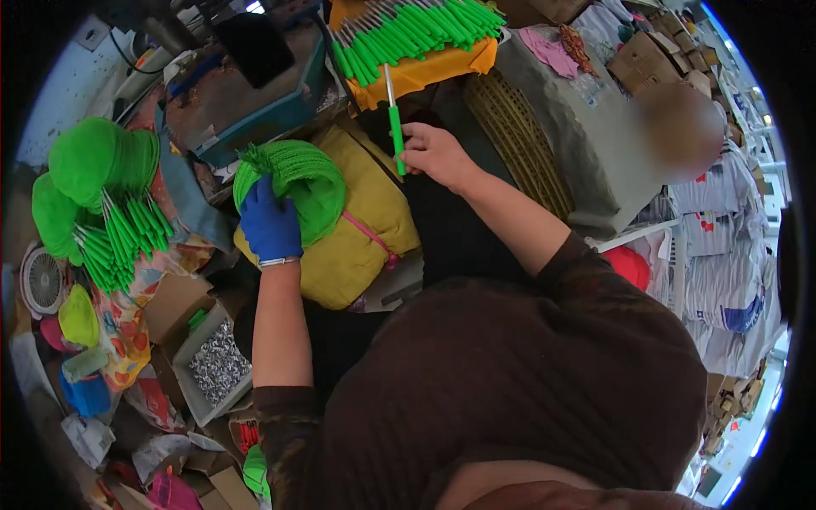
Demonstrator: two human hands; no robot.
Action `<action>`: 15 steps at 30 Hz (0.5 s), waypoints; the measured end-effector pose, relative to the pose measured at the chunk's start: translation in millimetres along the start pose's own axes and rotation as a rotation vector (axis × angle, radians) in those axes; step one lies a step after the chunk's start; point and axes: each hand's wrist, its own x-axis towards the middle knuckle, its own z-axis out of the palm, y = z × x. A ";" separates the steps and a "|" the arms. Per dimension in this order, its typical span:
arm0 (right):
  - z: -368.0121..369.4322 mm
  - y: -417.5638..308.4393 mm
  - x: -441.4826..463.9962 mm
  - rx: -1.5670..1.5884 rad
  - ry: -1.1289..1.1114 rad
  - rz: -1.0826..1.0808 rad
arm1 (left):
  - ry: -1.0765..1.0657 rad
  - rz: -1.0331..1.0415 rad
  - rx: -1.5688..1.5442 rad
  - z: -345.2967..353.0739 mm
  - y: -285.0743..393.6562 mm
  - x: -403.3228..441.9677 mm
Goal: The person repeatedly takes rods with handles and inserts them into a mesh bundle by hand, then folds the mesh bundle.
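My right hand (431, 155) is closed around the green grip of a thin rod with a metal shaft (397, 127), which points up toward a pile of like green-handled rods (416, 34). My left hand (270, 223), in a blue glove, is closed on the near side of a rolled stack of green mesh netting (319, 191). The netting rests on a yellow cloth bundle (365, 246) with a pink tie, over my lap. The fingertips of the left hand are partly hidden by the mesh.
The rod pile lies on an orange cloth (459, 66). At left are green netted heads (93, 166) with green handles (127, 238). A grey bin (191, 374) holds small metal pieces. A blue-edged machine table (255, 119) stands ahead, and a grey-covered stack (552, 127) at right. Another person sits beyond it.
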 end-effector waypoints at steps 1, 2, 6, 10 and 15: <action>-1.4 2.9 -5.2 0.065 -0.020 0.004 | 0.015 -0.028 -0.009 2.7 1.3 -2.7; -3.3 4.4 -10.9 0.048 -0.048 0.019 | -0.002 -0.071 -0.029 1.0 4.8 -5.5; 5.5 -7.1 -32.7 0.054 -0.137 0.104 | 0.102 -0.169 -0.098 7.8 9.4 -24.0; 11.1 -3.8 -43.7 0.066 -0.235 0.142 | 0.244 -0.047 -0.135 7.7 7.1 -30.0; 14.5 -4.7 -50.1 -0.075 -0.303 0.081 | 0.172 -0.016 -0.365 6.0 8.6 -31.1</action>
